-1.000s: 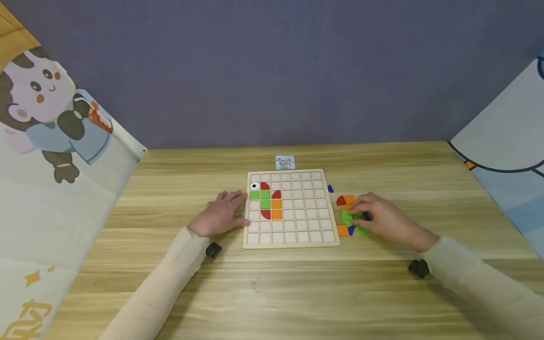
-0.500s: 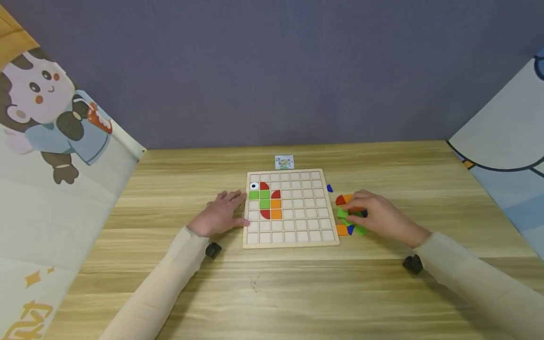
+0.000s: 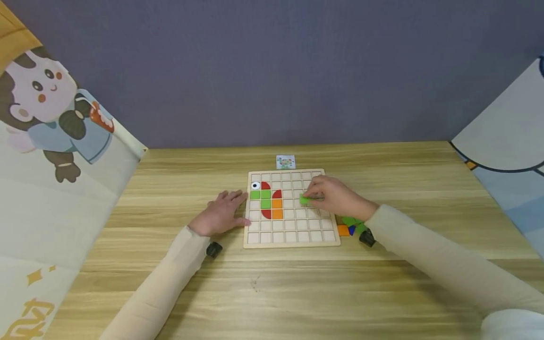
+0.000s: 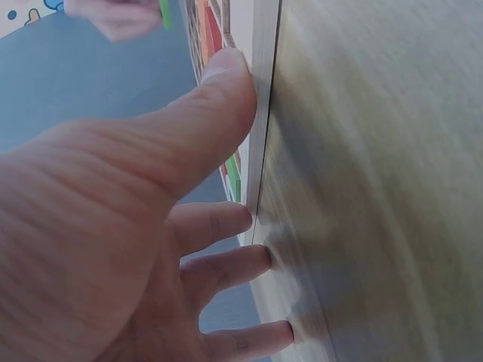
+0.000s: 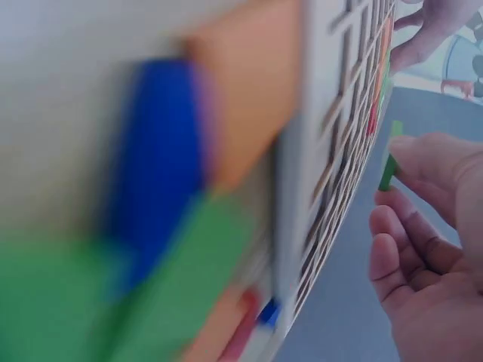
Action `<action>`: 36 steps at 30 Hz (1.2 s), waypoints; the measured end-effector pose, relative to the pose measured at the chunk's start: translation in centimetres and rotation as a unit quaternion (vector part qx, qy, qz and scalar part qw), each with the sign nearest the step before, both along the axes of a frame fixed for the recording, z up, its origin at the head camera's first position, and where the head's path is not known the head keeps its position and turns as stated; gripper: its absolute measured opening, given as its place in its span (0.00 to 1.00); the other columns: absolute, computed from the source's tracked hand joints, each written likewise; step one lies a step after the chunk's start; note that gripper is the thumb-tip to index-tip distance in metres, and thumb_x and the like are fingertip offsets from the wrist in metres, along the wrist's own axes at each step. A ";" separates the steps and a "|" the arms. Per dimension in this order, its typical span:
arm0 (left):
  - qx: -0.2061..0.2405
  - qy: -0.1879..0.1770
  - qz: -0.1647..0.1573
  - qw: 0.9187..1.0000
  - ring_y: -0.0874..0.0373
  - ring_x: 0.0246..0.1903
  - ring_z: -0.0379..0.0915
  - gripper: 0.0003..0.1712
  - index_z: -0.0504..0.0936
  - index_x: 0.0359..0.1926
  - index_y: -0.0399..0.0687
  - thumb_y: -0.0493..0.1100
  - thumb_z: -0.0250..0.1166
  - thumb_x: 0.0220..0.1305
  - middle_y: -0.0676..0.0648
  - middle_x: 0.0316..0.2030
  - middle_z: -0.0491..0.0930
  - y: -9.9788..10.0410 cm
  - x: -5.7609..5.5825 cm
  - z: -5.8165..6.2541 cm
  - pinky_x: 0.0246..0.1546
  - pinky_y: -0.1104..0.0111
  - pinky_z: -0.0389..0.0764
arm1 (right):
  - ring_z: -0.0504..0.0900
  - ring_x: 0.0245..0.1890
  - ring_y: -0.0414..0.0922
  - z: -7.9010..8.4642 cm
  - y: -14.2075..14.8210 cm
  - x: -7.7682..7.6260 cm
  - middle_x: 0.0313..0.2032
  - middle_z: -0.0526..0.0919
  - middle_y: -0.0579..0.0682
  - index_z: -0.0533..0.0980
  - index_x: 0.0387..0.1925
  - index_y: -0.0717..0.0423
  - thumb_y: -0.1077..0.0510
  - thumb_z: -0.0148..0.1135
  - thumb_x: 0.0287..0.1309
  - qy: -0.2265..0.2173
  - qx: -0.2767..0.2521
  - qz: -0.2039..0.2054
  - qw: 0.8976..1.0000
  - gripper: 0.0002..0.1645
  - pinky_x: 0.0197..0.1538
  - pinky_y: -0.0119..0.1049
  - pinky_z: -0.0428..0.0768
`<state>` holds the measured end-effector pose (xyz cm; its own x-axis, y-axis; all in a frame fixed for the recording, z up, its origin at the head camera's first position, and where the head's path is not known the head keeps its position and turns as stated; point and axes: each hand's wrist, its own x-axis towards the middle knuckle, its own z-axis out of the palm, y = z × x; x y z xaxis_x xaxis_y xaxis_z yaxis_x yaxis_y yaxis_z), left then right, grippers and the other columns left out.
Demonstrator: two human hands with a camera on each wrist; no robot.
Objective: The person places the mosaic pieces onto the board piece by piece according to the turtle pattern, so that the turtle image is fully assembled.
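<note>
A wooden grid board (image 3: 290, 236) lies on the table, with green, orange and red tiles and a round eye tile (image 3: 255, 185) set in its left cells. My right hand (image 3: 335, 196) is over the board's right half, pinching a green tile (image 3: 304, 199) between thumb and fingers; the right wrist view shows this green tile (image 5: 391, 154) held above the grid. At the left edge, my left hand (image 3: 220, 215) rests with spread fingers, and its thumb (image 4: 226, 83) touches the board's rim in the left wrist view.
Loose tiles lie right of the board, among them an orange tile (image 3: 343, 230) and a green tile (image 3: 352, 221), partly hidden by the right arm. A small picture card (image 3: 285, 162) lies behind the board. A dark wall (image 3: 297, 71) rises past the table's far edge.
My right hand has lifted a green tile from the loose pile and carried it left over the board. My left hand has stayed at the board's left edge.
</note>
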<state>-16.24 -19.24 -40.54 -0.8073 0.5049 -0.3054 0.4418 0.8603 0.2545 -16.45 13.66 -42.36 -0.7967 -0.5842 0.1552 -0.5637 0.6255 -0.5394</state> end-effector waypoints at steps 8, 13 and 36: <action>0.002 -0.005 0.002 1.000 0.32 0.68 0.39 0.48 0.52 0.73 0.45 0.61 0.61 0.61 0.41 0.72 0.46 0.3 0.0 0.0 0.56 0.33 0.53 | 0.74 0.32 0.39 0.2 -3.5 -2.2 0.34 0.78 0.45 0.84 0.40 0.57 0.65 0.66 0.54 -0.042 0.004 -0.008 0.999 0.11 0.36 0.34 0.76; 0.001 -0.004 0.005 1.000 0.32 0.68 0.39 0.48 0.52 0.73 0.45 0.61 0.61 0.61 0.41 0.72 0.46 0.4 0.0 0.0 0.56 0.33 0.53 | 0.74 0.32 0.40 0.2 -4.1 -2.5 0.33 0.77 0.45 0.84 0.40 0.56 0.64 0.66 0.55 -0.057 0.018 -0.018 0.998 0.10 0.36 0.34 0.76; -0.003 -0.001 0.006 1.000 0.32 0.67 0.39 0.49 0.52 0.73 0.45 0.61 0.61 0.60 0.41 0.72 0.46 0.1 0.0 -0.2 0.56 0.33 0.53 | 0.75 0.45 0.43 1.3 -0.8 -1.9 0.45 0.77 0.44 0.82 0.48 0.54 0.63 0.62 0.60 -0.038 0.022 -0.019 0.999 0.14 0.48 0.42 0.76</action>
<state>-16.21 -19.18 -40.76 -0.8129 0.4926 -0.3109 0.4299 0.8675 0.2504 -18.32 12.85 -41.06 -0.8263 -0.5590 0.0688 -0.4987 0.6693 -0.5508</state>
